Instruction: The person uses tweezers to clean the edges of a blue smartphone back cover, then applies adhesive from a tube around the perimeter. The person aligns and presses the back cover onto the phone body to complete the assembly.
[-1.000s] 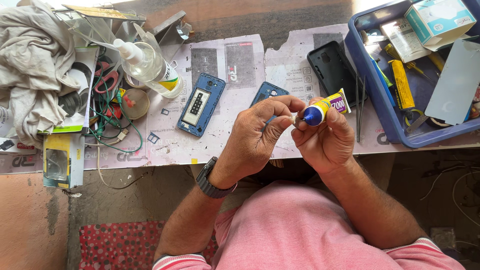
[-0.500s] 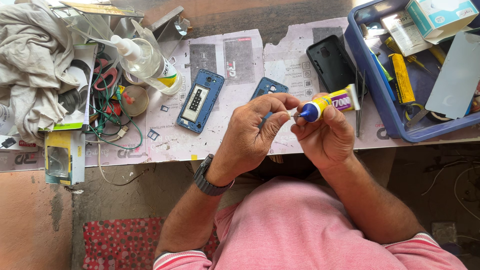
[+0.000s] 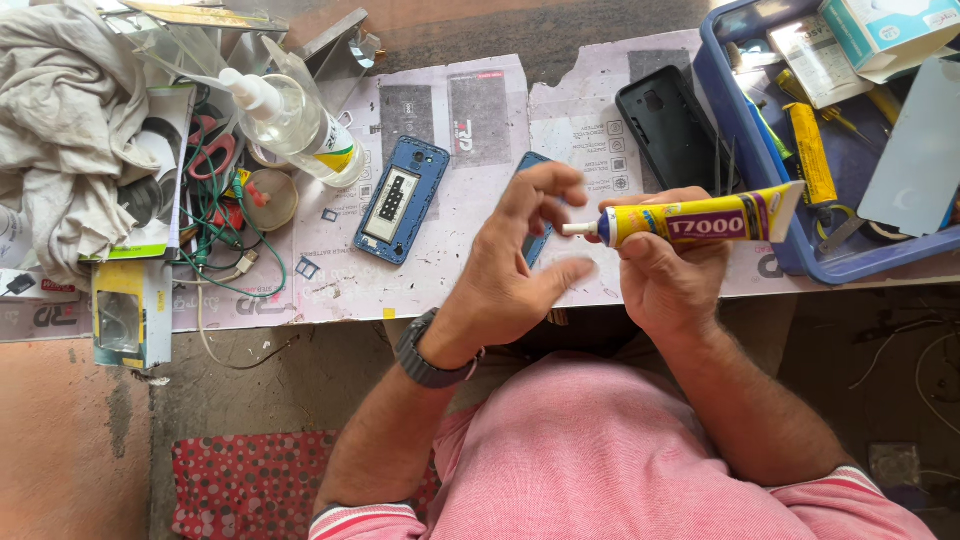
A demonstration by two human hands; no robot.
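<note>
Glue in a soft yellow plastic tube with white nozzle point(image 3: 700, 220) sits gripped in the right hand point(image 3: 665, 275), light and squeezable; hold mid-body. Left hand point(image 3: 515, 270) spreads empty just left of the nozzle.

Glossy yellow plastic glue tube point(image 3: 700, 218), matt black phone case point(image 3: 668, 130), crumpled cloth point(image 3: 60, 130)

The left hand point(image 3: 510, 265) is motion-blurred at the fingertips, and it covers most of the blue phone part point(image 3: 534, 205) behind it. At 2 o'clock the blue bin point(image 3: 745, 150) runs off the top and right edges, and so does the box point(image 3: 885, 30) in it. At 10 o'clock the grey cloth point(image 3: 60, 130) is cut by the left edge
</note>
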